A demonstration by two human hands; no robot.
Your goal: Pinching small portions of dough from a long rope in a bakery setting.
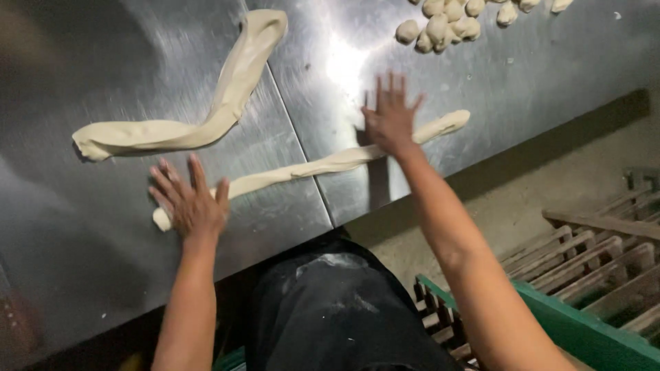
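Note:
A long thin rope of pale dough [302, 169] lies across the steel table [89, 261], running from lower left to upper right. My left hand [189, 199] presses flat on its left end, fingers spread. On the rope's right part rests my right hand [390, 117], also flat with fingers apart. A thicker, flatter strip of dough [220, 110] bends across the table behind the rope, untouched.
Several small dough pieces [443, 27] are heaped at the table's far right. A seam [302, 161] divides the tabletop into two sheets. Beyond the table's right edge stand wooden slatted racks [591, 254] with a green frame [577, 330] on a concrete floor.

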